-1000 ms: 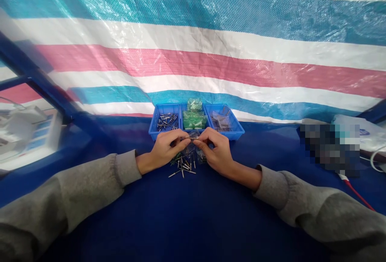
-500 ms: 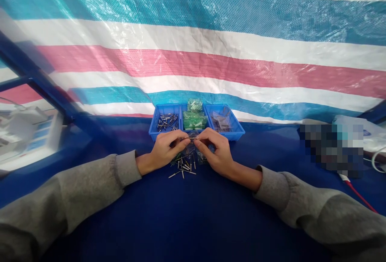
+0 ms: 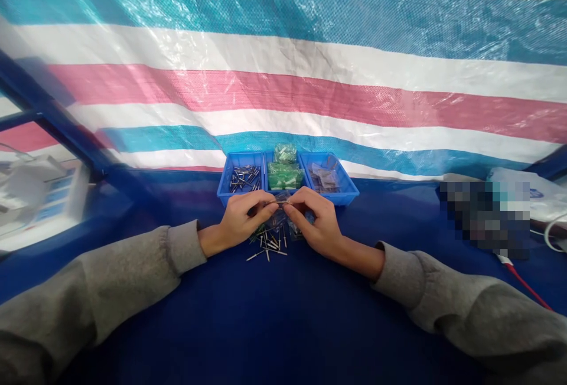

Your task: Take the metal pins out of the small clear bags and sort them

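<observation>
Hardly anything has moved since the frame half a second ago: the whole scene has slid a touch sideways, as if your head turned slightly, while both hands keep the same pose. In the head view, your left hand (image 3: pixel 241 218) and right hand (image 3: pixel 316 219) meet just below the centre, thumbs and forefingers pinched tight on a small clear bag (image 3: pixel 282 197), left at its nine o'clock, right at its three. A thin dark line runs between your fingertips; you can't tell from here whether it is the bag's edge or something inside.

At six o'clock from the bag, loose rivets (image 3: pixel 273 247) lie fanned out on the desk (image 3: pixel 283 314). More clear plastic (image 3: pixel 294 230) sits at five o'clock, partly behind your right hand. At twelve stand three blue bins (image 3: pixel 345 198): spare rivets (image 3: pixel 243 179) in the leftmost, green packets (image 3: pixel 286 178) in the middle, flat bags (image 3: pixel 325 179) in the rightmost.

Watch the pinch: if the film is slick or your two sides pull unevenly, the bag could slip or tear. Anything inside might spill into the pile below and be hard to pick out. Dropping your wrists could also scatter those rivets.
</observation>
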`<state>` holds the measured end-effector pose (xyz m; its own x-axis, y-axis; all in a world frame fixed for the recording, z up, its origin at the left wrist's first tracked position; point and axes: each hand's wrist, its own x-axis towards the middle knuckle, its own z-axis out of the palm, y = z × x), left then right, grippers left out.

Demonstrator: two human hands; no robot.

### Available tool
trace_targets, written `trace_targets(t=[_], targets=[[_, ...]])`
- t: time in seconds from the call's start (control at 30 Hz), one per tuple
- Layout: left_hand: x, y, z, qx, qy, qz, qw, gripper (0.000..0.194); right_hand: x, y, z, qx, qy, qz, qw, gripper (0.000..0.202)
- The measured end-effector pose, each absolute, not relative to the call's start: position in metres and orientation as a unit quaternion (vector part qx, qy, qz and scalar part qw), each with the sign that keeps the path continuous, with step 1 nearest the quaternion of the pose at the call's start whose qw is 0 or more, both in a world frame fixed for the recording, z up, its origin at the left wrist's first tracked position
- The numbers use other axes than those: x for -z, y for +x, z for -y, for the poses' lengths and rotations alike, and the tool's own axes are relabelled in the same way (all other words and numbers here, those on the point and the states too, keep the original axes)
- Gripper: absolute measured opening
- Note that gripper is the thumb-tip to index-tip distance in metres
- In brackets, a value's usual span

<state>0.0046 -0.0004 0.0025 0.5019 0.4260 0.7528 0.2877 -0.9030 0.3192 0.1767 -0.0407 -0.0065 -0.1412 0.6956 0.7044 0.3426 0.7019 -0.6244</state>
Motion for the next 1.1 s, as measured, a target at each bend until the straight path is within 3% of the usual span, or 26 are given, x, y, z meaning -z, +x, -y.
trace_targets(t=[0.7,1.1], targets=[[0.0006,0.0053,-0.0003,-0.469,0.856,-0.201,0.088,0.008,0.0064,0.1768,0.0398,-0.135,-0.358,0.744,0.547,0.005],[0.0054,0.0046,-0.0005,-0.487,0.834,-0.219,0.141,0.015,0.0054,0.1771,0.0405,-0.144,-0.370,0.741,0.541,0.005]])
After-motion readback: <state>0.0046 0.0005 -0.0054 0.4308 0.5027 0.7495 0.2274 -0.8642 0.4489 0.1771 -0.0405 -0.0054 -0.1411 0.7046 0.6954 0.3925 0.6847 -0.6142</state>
